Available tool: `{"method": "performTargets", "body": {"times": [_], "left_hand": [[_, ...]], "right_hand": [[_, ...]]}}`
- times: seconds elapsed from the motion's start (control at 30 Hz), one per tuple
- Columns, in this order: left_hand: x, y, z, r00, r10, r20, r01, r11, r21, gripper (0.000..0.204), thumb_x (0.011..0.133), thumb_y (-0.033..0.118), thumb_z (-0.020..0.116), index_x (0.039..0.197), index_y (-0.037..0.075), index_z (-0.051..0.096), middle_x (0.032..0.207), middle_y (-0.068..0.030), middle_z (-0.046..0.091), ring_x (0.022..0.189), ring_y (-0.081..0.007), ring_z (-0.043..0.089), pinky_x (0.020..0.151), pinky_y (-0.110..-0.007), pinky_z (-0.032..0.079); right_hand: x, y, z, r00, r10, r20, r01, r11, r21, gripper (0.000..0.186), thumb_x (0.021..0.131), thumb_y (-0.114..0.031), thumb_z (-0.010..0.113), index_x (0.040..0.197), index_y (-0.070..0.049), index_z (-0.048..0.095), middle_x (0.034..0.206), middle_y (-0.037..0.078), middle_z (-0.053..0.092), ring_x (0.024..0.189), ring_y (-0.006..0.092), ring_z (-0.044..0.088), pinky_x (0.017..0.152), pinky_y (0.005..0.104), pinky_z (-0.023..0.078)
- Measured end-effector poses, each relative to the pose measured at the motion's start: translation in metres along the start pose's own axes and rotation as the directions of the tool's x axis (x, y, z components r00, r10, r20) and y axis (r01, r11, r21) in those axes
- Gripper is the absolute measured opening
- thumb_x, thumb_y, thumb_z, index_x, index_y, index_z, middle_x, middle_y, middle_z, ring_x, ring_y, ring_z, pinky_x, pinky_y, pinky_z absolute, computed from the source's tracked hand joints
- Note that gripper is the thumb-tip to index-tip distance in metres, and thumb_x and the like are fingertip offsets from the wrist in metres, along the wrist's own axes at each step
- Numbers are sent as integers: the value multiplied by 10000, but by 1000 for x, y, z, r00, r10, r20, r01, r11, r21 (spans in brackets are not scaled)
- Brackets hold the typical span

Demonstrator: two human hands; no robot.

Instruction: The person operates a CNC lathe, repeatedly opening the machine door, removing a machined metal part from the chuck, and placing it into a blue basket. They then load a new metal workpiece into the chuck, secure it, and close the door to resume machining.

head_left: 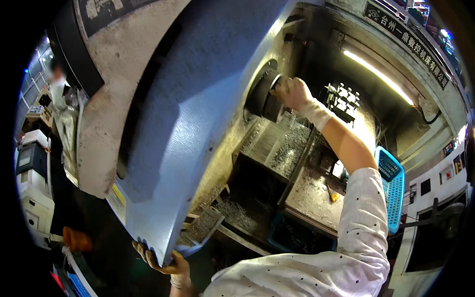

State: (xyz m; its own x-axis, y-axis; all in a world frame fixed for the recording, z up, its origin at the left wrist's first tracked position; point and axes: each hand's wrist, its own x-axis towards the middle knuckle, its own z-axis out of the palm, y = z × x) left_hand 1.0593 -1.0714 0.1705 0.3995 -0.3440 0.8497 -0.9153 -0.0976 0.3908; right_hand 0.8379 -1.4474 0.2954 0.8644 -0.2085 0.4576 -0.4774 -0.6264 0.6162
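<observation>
My right hand (pixel 295 95), in a pale glove, reaches into a lathe. Its fingers are closed at the front face of the dark round chuck (pixel 258 94); what they pinch there is hidden by the hand, though a bright metal rim shows beside the fingertips. My left hand (pixel 170 267), gloved with dirty fingertips, wraps round the lower corner of the large blue machine panel (pixel 173 133). To the right of the chuck stands a block of metal tool holders (pixel 342 101). Metal chips (pixel 292 146) cover the slide below the chuck.
A lit tube lamp (pixel 378 76) runs along the machine's inner wall. A blue plastic basket (pixel 393 190) stands right of my right arm. A yellow-handled brush (pixel 332 194) lies on the metal ledge. An orange bin (pixel 76 239) and another person (pixel 58 94) are at the left.
</observation>
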Motion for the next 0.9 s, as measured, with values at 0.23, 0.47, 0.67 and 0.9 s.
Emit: {"method": "performTargets", "body": {"times": [0.23, 0.47, 0.67, 0.9], "left_hand": [[11, 1, 7, 995, 84, -53, -87, 993, -73, 404, 702, 52, 437, 1075, 4, 291, 1109, -198, 319, 1036, -353, 304, 858, -457, 216], [11, 1, 7, 992, 104, -66, -108, 992, -58, 395, 710, 73, 436, 1072, 11, 292, 1106, -203, 322, 1030, -365, 308, 852, -468, 220], [10, 1, 9, 988, 120, -93, -129, 987, -94, 386, 715, 72, 429, 1070, 14, 289, 1106, -187, 327, 1041, -358, 297, 857, -466, 211], [13, 3, 9, 991, 110, -72, -117, 989, -94, 382, 711, 65, 437, 1061, 9, 296, 1094, -177, 338, 1036, -361, 300, 852, -470, 221]], "right_hand": [[-11, 3, 8, 933, 359, 25, -359, 928, 99, 219, 649, -217, 472, 791, -52, 493, 796, 107, 492, 778, 234, 456, 707, 317, 354], [-23, -72, 80, -554, 526, 645, 115, -719, 685, 209, 642, -212, 532, 549, -37, 464, 503, 16, 398, 483, 103, 337, 421, 256, 271], [-10, -82, 88, -457, 805, 379, -180, -500, 847, 255, 690, -257, 495, 655, -5, 518, 539, 50, 482, 458, 143, 419, 462, 276, 352], [-42, -79, 143, -400, 852, 337, -389, -491, 780, 336, 706, -308, 480, 653, 21, 523, 558, 67, 488, 492, 151, 414, 489, 281, 351]]}}
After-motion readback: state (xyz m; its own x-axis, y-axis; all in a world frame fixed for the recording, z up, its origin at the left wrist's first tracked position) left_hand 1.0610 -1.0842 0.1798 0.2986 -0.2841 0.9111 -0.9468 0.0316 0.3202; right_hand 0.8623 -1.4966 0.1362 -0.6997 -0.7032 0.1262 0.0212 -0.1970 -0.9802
